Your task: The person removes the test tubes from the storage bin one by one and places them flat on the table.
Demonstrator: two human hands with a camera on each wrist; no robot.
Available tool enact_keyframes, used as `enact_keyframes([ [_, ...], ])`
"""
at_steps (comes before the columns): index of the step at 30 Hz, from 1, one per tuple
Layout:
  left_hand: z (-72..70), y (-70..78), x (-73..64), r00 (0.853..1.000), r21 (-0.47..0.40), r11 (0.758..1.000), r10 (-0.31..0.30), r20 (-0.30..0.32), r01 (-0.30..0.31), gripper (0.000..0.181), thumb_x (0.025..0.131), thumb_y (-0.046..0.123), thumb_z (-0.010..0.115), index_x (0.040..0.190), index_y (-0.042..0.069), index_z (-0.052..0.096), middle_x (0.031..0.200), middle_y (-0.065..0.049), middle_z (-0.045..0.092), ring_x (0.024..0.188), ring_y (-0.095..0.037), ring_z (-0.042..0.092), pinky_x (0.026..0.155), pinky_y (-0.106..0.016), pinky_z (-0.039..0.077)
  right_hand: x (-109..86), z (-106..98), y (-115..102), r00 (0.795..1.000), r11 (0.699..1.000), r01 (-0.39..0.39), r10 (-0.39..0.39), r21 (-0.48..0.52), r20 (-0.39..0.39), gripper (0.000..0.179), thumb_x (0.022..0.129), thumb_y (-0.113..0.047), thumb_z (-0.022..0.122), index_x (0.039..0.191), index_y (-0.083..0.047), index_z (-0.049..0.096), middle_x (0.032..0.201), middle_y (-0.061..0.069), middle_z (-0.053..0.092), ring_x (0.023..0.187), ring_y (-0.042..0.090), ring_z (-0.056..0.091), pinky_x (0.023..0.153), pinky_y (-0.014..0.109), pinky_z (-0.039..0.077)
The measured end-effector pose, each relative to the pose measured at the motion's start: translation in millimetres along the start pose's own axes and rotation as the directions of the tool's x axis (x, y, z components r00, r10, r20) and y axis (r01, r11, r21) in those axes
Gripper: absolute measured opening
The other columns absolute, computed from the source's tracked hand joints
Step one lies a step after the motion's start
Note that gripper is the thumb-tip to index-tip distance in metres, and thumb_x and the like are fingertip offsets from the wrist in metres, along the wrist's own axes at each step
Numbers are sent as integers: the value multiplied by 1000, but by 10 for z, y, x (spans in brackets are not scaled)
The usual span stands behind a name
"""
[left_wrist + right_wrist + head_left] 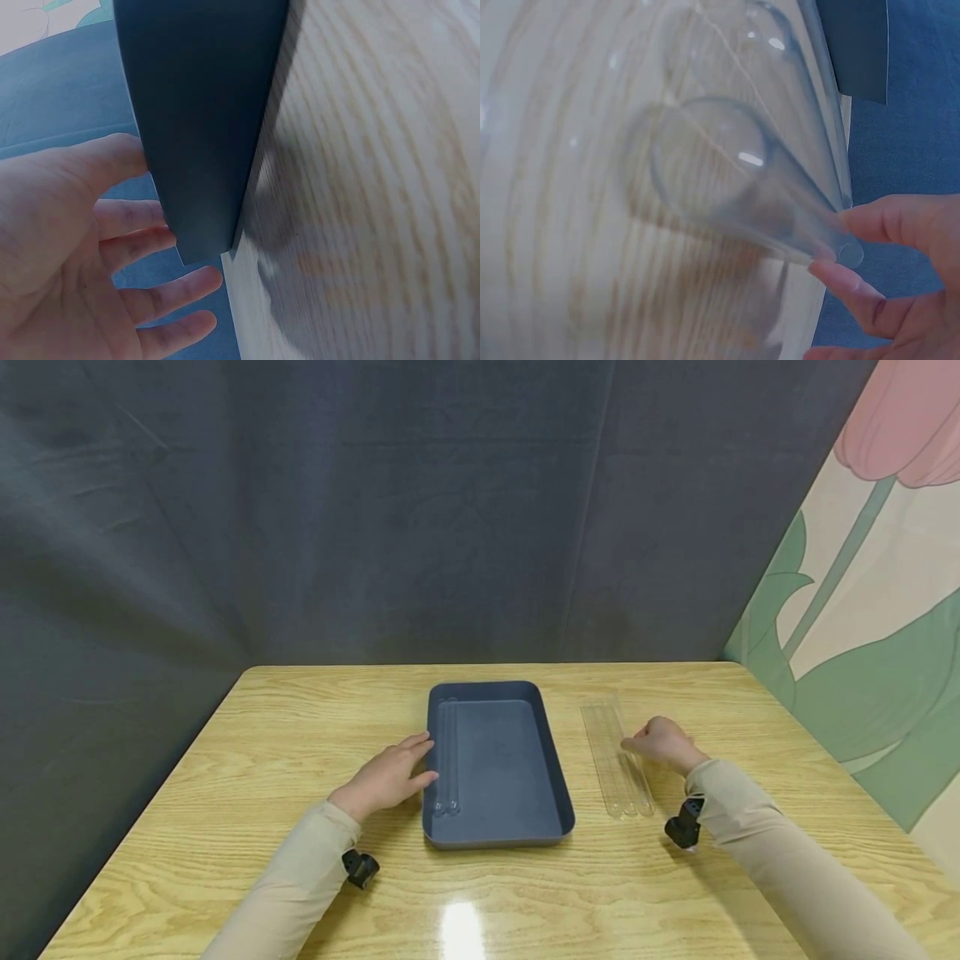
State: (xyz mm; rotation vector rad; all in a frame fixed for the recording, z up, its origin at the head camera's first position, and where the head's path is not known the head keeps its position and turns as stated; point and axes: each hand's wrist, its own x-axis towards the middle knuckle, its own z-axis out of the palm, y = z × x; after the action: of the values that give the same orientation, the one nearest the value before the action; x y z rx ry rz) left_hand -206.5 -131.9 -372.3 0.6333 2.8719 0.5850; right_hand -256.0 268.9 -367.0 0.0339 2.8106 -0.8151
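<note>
A dark grey rectangular tray point(498, 768) lies on the table. Two slim clear tubes point(447, 752) lie side by side along its left inner wall. My left hand point(386, 779) rests against the tray's left rim, its fingers spread; the left wrist view has thumb and fingertips at the tray edge point(199, 135). To the right of the tray, more clear tubes point(606, 760) lie lengthwise together. My right hand point(663, 745) pinches the rightmost clear tube point(727, 172) between thumb and fingertip, toward its far end. Transparency makes the tubes' outlines faint.
The pale wooden table point(247, 752) carries the tray and the tubes. Behind it hangs a dark curtain point(420, 527). A wall painted with a tulip point(885, 652) stands at the right. Each wrist wears a small black camera point(684, 824).
</note>
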Motion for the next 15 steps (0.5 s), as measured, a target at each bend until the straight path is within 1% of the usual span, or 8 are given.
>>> enact_keyframes([
  [4, 2, 1, 3, 1000, 4, 1000, 1, -4, -1, 57, 96, 25, 56, 139, -6, 39, 149, -19, 30, 130, -39, 36, 106, -49, 33, 8, 13, 12, 1000, 1000, -4, 4, 0, 11, 44, 88, -24, 58, 51, -16, 38, 47, -6, 32, 45, 12, 29, 82, 61, 26],
  [6, 2, 1, 6, 1000, 4, 1000, -1, -5, 1, 56, 96, 25, 56, 140, -6, 39, 149, -19, 30, 131, -38, 36, 106, -48, 32, 13, 17, 18, 1000, 1000, -4, 4, 1, 10, 43, 88, -24, 58, 51, -16, 38, 47, -5, 33, 46, 12, 30, 89, 66, 25],
  [8, 2, 1, 5, 1000, 5, 1000, 0, -6, 0, 56, 96, 25, 56, 139, -6, 39, 149, -19, 30, 130, -39, 36, 106, -48, 33, 17, 22, 23, 1000, 1000, -3, 3, 1, 8, 43, 88, -23, 59, 51, -15, 39, 47, -5, 33, 47, 13, 31, 94, 71, 19],
  [11, -1, 3, 3, 1000, 6, 1000, 3, -8, -3, 56, 96, 25, 56, 139, -6, 39, 149, -19, 30, 130, -39, 37, 106, -48, 33, 22, 26, 28, 1000, 1000, -5, 5, -1, 3, 42, 88, -23, 59, 51, -15, 41, 48, -5, 34, 48, 13, 33, 96, 74, 14],
  [13, -2, 3, 2, 1000, 6, 1000, 4, -8, -4, 56, 96, 25, 56, 139, -6, 39, 148, -19, 30, 130, -39, 37, 106, -49, 33, 23, 29, 34, 1000, 1000, -4, 4, 0, 1, 41, 88, -23, 59, 51, -15, 41, 48, -5, 35, 49, 14, 33, 94, 73, 17],
  [15, -2, 3, 4, 1000, 6, 1000, 4, -8, -4, 56, 96, 25, 56, 139, -6, 39, 148, -19, 30, 130, -39, 37, 106, -48, 33, 25, 33, 41, 1000, 1000, -2, 2, 0, -2, 41, 88, -23, 59, 52, -14, 42, 48, -5, 35, 49, 14, 34, 94, 73, 17],
])
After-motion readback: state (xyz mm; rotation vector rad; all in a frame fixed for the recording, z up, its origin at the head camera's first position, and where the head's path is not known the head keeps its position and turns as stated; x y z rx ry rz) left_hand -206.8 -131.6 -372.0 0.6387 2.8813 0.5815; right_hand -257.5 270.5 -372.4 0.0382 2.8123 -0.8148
